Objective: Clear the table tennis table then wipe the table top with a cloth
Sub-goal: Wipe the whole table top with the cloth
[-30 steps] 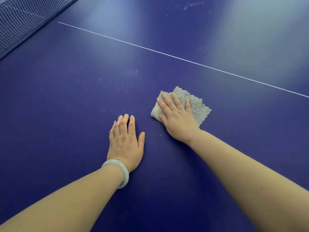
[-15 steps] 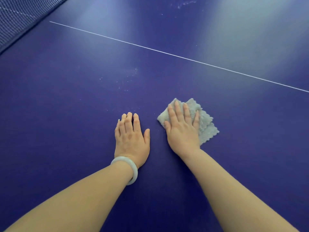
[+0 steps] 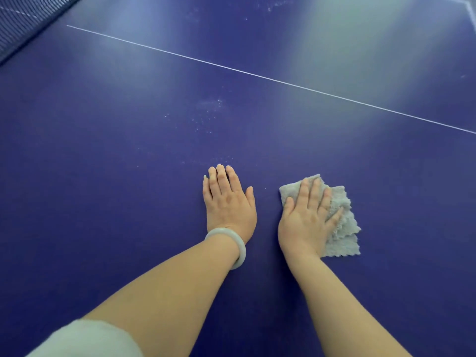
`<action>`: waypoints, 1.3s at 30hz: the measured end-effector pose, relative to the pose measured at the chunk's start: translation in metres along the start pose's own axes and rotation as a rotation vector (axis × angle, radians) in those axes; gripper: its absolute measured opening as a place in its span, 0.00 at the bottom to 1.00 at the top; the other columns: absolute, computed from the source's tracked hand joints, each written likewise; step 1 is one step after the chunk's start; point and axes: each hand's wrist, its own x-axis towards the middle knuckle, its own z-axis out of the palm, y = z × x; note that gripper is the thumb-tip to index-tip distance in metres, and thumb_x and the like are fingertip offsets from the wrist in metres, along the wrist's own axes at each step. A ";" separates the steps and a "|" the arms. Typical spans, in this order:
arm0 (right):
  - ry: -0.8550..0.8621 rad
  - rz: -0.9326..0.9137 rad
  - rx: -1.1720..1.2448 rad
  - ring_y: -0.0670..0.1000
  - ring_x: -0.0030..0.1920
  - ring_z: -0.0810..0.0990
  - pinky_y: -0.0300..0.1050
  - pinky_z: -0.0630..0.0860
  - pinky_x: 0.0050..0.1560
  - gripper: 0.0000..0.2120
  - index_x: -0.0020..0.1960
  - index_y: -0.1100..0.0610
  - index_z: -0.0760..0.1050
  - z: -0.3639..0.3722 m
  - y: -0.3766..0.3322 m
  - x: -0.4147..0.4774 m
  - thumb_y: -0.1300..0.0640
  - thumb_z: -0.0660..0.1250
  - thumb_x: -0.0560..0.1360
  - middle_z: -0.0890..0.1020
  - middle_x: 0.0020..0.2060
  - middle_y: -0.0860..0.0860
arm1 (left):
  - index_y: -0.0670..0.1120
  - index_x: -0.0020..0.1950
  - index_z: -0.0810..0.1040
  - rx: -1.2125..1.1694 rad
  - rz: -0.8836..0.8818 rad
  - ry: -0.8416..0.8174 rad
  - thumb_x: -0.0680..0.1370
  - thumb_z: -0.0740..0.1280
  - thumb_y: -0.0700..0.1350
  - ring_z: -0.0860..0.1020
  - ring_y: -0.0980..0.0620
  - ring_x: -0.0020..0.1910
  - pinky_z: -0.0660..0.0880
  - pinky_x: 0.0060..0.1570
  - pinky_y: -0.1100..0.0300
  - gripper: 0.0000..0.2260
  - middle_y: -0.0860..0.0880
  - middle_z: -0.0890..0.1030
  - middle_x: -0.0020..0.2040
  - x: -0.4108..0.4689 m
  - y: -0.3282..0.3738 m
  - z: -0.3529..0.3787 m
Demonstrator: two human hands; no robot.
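Head camera: blue table top (image 3: 103, 202) fills the frame, and a thin white line (image 3: 257, 76) crosses it diagonally from upper left to the right edge. Grey cloth (image 3: 342, 228), folded and rumpled, lies on the table on the near side of the white line, well apart from it. Right hand (image 3: 306, 217) presses flat on the cloth's left part with fingers straight and slightly spread, gripping nothing. The cloth's frilly edges stick out to the right of and below the hand.

Left hand (image 3: 228, 202) is also on the near side of the white line, near the cloth but not touching it. It lies palm down on bare table with fingers straight and together, holding nothing. Pale bracelet (image 3: 240, 249) sits on the left wrist. Light sleeve (image 3: 85, 338) shows blurred at the bottom left corner. Whitish dust specks (image 3: 211, 106) lie between the white line and the left hand, with more faint specks beyond the white line. Dark net (image 3: 23, 19) stands past the line's upper-left end. Soft glare patches sit on the far side of the line.
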 end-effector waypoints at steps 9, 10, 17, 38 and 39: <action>0.035 -0.012 0.073 0.49 0.79 0.40 0.59 0.35 0.76 0.27 0.81 0.48 0.46 0.005 -0.022 -0.005 0.46 0.44 0.83 0.45 0.80 0.44 | 0.45 0.80 0.55 -0.607 0.144 -0.069 0.83 0.58 0.49 0.49 0.48 0.79 0.49 0.77 0.52 0.27 0.46 0.55 0.79 -0.006 -0.042 -0.029; 0.035 -0.010 0.082 0.49 0.79 0.41 0.59 0.35 0.76 0.27 0.81 0.48 0.46 0.005 -0.022 -0.006 0.46 0.45 0.83 0.46 0.80 0.44 | 0.44 0.79 0.57 -0.607 0.170 -0.045 0.83 0.60 0.48 0.52 0.48 0.78 0.51 0.77 0.52 0.26 0.45 0.57 0.78 -0.008 -0.059 -0.035; 0.061 -0.005 0.095 0.49 0.79 0.43 0.59 0.37 0.77 0.27 0.81 0.48 0.50 0.005 -0.023 -0.008 0.46 0.46 0.83 0.49 0.80 0.45 | 0.39 0.78 0.60 -0.097 0.090 -0.024 0.82 0.55 0.53 0.55 0.41 0.78 0.53 0.77 0.46 0.28 0.40 0.60 0.77 -0.011 -0.182 -0.037; -0.095 -0.346 0.030 0.47 0.79 0.40 0.57 0.35 0.77 0.26 0.81 0.45 0.45 -0.008 -0.028 0.049 0.45 0.45 0.84 0.44 0.79 0.41 | 0.42 0.78 0.61 0.036 0.080 -0.014 0.79 0.44 0.59 0.56 0.43 0.78 0.52 0.77 0.46 0.32 0.43 0.61 0.77 -0.010 -0.190 -0.026; -0.075 -0.226 0.038 0.47 0.79 0.40 0.58 0.36 0.77 0.26 0.81 0.46 0.45 -0.011 -0.006 0.047 0.45 0.44 0.84 0.44 0.79 0.42 | 0.41 0.77 0.61 0.034 0.080 -0.010 0.79 0.43 0.59 0.56 0.43 0.78 0.53 0.77 0.46 0.33 0.43 0.62 0.77 -0.010 -0.189 -0.027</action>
